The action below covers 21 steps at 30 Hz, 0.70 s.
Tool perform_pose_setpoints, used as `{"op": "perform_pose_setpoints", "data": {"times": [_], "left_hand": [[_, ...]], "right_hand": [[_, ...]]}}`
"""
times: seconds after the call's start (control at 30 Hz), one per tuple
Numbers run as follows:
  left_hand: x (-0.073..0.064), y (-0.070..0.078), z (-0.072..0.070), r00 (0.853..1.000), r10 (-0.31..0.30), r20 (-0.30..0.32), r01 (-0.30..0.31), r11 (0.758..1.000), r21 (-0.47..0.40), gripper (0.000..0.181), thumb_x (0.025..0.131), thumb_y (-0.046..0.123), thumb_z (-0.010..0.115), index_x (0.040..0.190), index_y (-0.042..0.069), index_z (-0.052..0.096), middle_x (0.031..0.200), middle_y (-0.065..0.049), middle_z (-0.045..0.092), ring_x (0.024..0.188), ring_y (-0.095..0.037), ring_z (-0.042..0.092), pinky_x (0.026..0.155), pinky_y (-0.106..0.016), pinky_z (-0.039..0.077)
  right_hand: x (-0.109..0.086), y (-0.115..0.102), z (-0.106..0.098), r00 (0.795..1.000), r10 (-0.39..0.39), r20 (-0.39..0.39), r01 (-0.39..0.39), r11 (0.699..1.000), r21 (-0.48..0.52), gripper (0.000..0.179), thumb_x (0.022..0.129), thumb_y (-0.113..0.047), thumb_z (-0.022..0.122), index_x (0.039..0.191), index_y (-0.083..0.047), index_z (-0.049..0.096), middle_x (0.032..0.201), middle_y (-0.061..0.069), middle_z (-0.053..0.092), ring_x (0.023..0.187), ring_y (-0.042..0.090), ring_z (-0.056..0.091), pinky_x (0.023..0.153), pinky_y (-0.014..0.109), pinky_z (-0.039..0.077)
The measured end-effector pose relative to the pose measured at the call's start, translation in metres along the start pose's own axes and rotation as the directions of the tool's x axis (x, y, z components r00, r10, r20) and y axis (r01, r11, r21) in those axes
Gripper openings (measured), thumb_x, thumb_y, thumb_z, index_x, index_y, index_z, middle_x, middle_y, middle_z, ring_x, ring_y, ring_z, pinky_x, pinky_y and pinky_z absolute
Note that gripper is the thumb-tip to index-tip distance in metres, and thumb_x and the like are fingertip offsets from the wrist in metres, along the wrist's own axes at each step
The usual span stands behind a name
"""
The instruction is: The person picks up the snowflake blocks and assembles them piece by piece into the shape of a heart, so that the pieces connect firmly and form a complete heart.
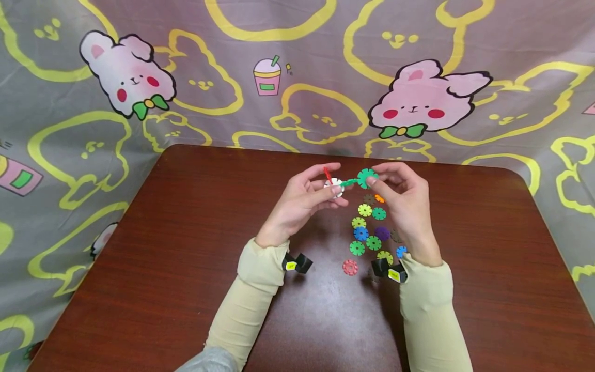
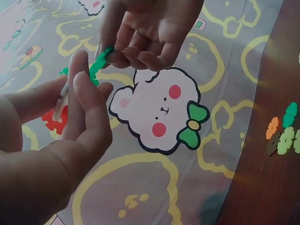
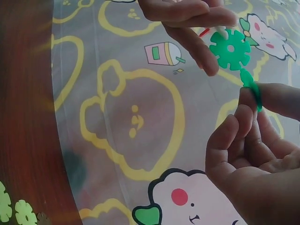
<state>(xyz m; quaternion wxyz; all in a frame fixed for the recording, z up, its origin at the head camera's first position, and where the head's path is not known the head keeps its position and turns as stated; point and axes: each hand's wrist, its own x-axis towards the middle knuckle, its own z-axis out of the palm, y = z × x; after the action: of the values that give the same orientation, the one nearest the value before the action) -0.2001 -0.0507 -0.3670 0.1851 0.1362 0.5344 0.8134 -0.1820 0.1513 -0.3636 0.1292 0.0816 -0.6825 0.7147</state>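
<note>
My left hand [image 1: 302, 199] pinches a white notched disc [image 1: 333, 183] between thumb and fingers, raised over the table. A red disc [image 1: 328, 174], seen edge-on in the head view, sticks up from the white one. On its right side a green disc [image 1: 348, 182] is joined, shown face-on in the right wrist view. My right hand [image 1: 411, 206] pinches another green disc [image 1: 364, 179] by its edge, thumb in front. The two green discs [image 3: 230, 48] meet at their rims, the held one turned edge-on in the right wrist view.
Several loose notched discs lie on the brown table [image 1: 186, 258] below the hands, among them a blue disc [image 1: 360, 233], a purple disc [image 1: 382, 233], an orange disc [image 1: 379, 198] and a pink-red disc [image 1: 350, 267]. A patterned curtain [image 1: 321, 62] hangs behind.
</note>
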Motion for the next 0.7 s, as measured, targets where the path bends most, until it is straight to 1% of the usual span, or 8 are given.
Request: {"op": "perform_pose_setpoints", "data": {"times": [0.13,0.23,0.37,0.53,0.67,0.7], "left_hand": [[-0.0003,0.0006,-0.0001,1.0,-0.002,-0.001,0.002,1.0,0.012,0.046,0.092,-0.009,0.056,0.136,0.002,0.049,0.088,-0.002,0.073,0.07,-0.017,0.073,0.075,-0.029,0.06],[0.0001,0.0001,-0.0003,1.0,0.001,0.002,-0.001,1.0,0.018,0.047,0.091,-0.009,0.056,0.136,0.002,0.049,0.088,-0.003,0.073,0.07,-0.017,0.073,0.076,-0.031,0.06],[0.0004,-0.0005,-0.0004,1.0,0.001,-0.002,-0.001,1.0,0.02,0.047,0.091,-0.009,0.056,0.136,0.002,0.049,0.086,-0.003,0.072,0.07,-0.017,0.073,0.075,-0.03,0.06],[0.0003,-0.0005,-0.0008,1.0,-0.003,-0.003,0.003,1.0,0.024,0.047,0.091,-0.009,0.057,0.136,0.001,0.049,0.085,-0.003,0.072,0.07,-0.017,0.073,0.074,-0.029,0.06],[0.0002,0.0001,-0.0013,1.0,-0.003,-0.005,0.003,0.998,0.056,0.047,0.09,-0.009,0.059,0.135,0.003,0.051,0.086,-0.003,0.072,0.07,-0.019,0.073,0.075,-0.031,0.06],[0.0002,0.0004,-0.0014,1.0,-0.003,-0.005,0.003,0.998,0.07,0.047,0.09,-0.008,0.059,0.135,0.004,0.051,0.086,-0.003,0.072,0.071,-0.019,0.073,0.076,-0.034,0.06]], "right_hand": [[-0.0004,-0.0008,-0.0009,1.0,-0.009,0.014,0.009,1.0,-0.022,0.018,0.086,-0.004,0.071,0.103,0.001,0.067,0.078,-0.003,0.066,0.074,0.016,0.062,0.063,0.019,0.052],[-0.0007,-0.001,-0.0024,0.999,-0.018,0.026,0.02,0.998,-0.058,0.019,0.086,-0.005,0.07,0.104,0.001,0.067,0.079,-0.003,0.065,0.075,0.015,0.061,0.062,0.019,0.052],[-0.0006,-0.0011,-0.0032,0.999,-0.028,0.032,0.031,0.993,-0.111,0.021,0.086,-0.004,0.07,0.105,0.003,0.067,0.078,-0.004,0.064,0.073,0.011,0.059,0.06,0.019,0.049],[-0.0007,-0.0011,-0.0028,0.998,-0.047,0.042,0.053,0.987,-0.15,0.024,0.086,-0.004,0.07,0.107,0.006,0.066,0.079,-0.005,0.064,0.075,0.011,0.059,0.06,0.019,0.049],[-0.0008,-0.0008,-0.0032,0.996,-0.075,0.057,0.085,0.977,-0.197,0.025,0.087,-0.005,0.07,0.109,0.006,0.066,0.079,-0.006,0.063,0.073,0.01,0.058,0.059,0.018,0.048],[-0.0009,-0.0008,-0.0035,0.995,-0.083,0.063,0.095,0.973,-0.21,0.025,0.087,-0.006,0.07,0.109,0.006,0.066,0.078,-0.006,0.063,0.071,0.009,0.057,0.058,0.018,0.047]]}}
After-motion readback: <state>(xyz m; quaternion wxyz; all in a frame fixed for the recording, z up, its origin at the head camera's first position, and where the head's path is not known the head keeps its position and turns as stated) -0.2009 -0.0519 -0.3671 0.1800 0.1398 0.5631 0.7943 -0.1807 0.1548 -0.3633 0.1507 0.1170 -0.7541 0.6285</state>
